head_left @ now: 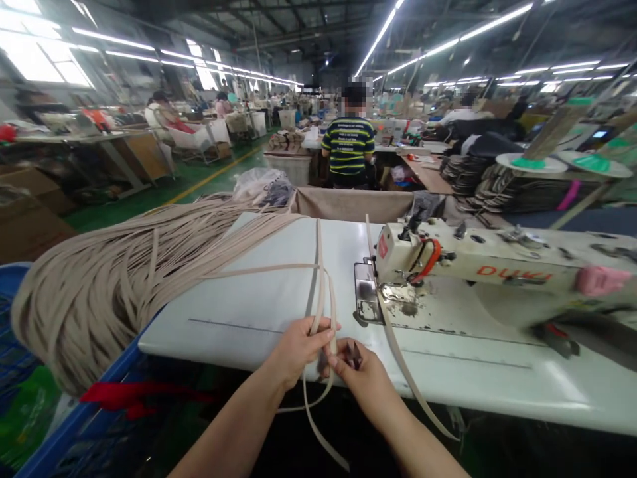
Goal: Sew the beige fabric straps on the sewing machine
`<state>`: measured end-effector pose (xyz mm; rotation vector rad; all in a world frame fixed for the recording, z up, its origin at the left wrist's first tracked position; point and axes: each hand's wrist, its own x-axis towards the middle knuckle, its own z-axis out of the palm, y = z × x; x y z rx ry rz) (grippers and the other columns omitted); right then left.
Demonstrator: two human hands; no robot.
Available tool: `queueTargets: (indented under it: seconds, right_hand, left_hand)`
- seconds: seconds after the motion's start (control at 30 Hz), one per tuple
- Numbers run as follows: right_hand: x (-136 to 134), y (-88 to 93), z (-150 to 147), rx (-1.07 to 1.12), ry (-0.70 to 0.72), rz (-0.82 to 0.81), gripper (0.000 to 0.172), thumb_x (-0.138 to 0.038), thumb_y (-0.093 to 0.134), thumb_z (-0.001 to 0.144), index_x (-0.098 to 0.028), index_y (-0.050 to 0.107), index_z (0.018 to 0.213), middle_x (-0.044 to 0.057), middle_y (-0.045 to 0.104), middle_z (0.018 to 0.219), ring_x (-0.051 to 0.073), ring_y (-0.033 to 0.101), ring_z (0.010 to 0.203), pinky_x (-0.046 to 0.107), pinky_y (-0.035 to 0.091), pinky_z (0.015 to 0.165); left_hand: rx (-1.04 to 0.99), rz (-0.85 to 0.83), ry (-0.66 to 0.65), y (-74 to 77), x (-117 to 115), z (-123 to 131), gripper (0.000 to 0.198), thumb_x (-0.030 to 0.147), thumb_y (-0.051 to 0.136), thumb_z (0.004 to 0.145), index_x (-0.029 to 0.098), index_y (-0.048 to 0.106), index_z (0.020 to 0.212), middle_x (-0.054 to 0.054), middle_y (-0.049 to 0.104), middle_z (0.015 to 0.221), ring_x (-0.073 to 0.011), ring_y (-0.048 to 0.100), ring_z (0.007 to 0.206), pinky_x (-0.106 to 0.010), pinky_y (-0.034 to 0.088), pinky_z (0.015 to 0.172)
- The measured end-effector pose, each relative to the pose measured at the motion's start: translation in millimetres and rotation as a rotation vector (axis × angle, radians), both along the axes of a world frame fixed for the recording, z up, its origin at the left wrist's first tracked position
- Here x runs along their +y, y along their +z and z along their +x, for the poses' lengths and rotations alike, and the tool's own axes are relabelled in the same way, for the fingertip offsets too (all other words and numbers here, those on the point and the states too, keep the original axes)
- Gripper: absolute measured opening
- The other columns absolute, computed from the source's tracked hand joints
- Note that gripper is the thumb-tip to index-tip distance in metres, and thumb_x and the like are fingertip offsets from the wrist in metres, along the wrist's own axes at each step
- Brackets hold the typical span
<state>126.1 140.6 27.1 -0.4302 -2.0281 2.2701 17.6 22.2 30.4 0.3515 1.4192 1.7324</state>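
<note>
So, head cam: both hands are at the near edge of the white table (269,299). The left hand (297,350) has thumb and fingers closed on the beige strips (319,255), which run away from the grip across the tabletop. Just right of it, the right hand (362,366) seems pinched on the same stuff, with a dark pointed tool (353,356), maybe snips, in its curled fingers. Loose lengths dangle below the grip. Big bundle (89,299) off left, sewing machine (458,259) right. I'd call this sorting or lining up strips; next move calls for a firm left pinch and no twists.
</note>
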Motion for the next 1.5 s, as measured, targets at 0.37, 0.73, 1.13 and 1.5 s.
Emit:
queueTargets:
  seconds: [0.37,0.73,1.13,1.5]
  right_hand:
    - [0,-10.0,7,-0.082,-0.059,-0.148,0.035,-0.05,0.073,0.078,-0.019,0.063,0.09,-0.002,0.065,0.068,0.017,0.063,0.053,0.031,0.05,0.059]
    - [0,-8.1,11,-0.045,-0.054,-0.149,0.031,-0.049,0.073,0.081,-0.02,0.066,0.092,-0.003,0.066,0.069,0.016,0.064,0.054,0.03,0.051,0.06]
    - [0,-3.8,12,-0.066,-0.081,-0.14,0.037,-0.053,0.075,0.077,-0.02,0.063,0.088,-0.002,0.066,0.069,0.018,0.066,0.057,0.032,0.052,0.063]
    - [-1,-5.2,11,-0.064,-0.116,-0.034,0.033,-0.049,0.073,0.079,-0.02,0.069,0.093,0.0,0.068,0.078,0.019,0.067,0.059,0.032,0.052,0.064]
  left_hand:
    - [0.152,-0.026,-0.029,-7.2,-3,-5,0.062,0.039,0.082,0.077,0.016,0.063,0.132,-0.001,0.062,0.079,-0.0158,0.064,0.067,-0.031,0.05,0.068]
    - [0.09,-0.031,-0.083,-0.9,-5,-5,0.06,0.037,0.08,0.079,0.017,0.064,0.133,-0.011,0.068,0.112,-0.0139,0.061,0.075,-0.03,0.05,0.073]
    - [0.011,-0.046,-0.086,2.2,-9,-5,0.062,0.018,0.066,0.077,0.016,0.057,0.139,-0.001,0.062,0.085,-0.004,0.037,0.052,-0.019,0.03,0.05]
    - [-0.224,0.173,-0.027,0.3,-10,-4,0.063,0.007,0.075,0.07,0.019,0.061,0.131,-0.013,0.068,0.12,-0.0293,0.063,0.119,-0.043,0.049,0.102]
